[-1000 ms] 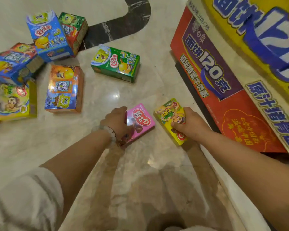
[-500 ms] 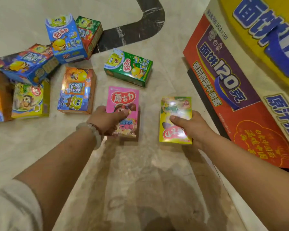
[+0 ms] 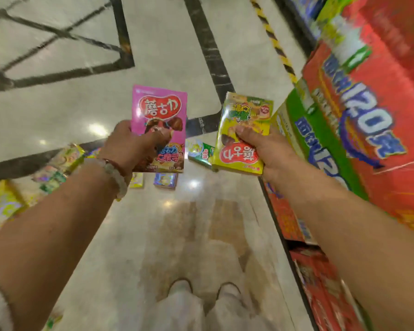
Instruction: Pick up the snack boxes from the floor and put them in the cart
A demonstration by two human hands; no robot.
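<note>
My left hand [image 3: 129, 146] grips a pink snack box [image 3: 160, 111] by its lower left edge, held upright in the air. My right hand [image 3: 265, 151] grips a yellow snack box [image 3: 244, 115], thumb across its front, also lifted off the floor. Both boxes are side by side in front of me. Several other snack boxes lie on the marble floor below: a green one [image 3: 200, 152], a blue one [image 3: 166, 180] and a blurred cluster [image 3: 58, 168] at the left behind my forearm. No cart is in view.
A tall display of large red, green and yellow cartons [image 3: 359, 115] lines the right side, close to my right arm. The marble floor [image 3: 153, 44] with black inlay stripes stretches ahead. My two shoes [image 3: 206, 290] show at the bottom.
Both hands have lifted the pink and yellow boxes from the floor up to chest height. The view has risen and swung forward, so the floor boxes now sit far below.
</note>
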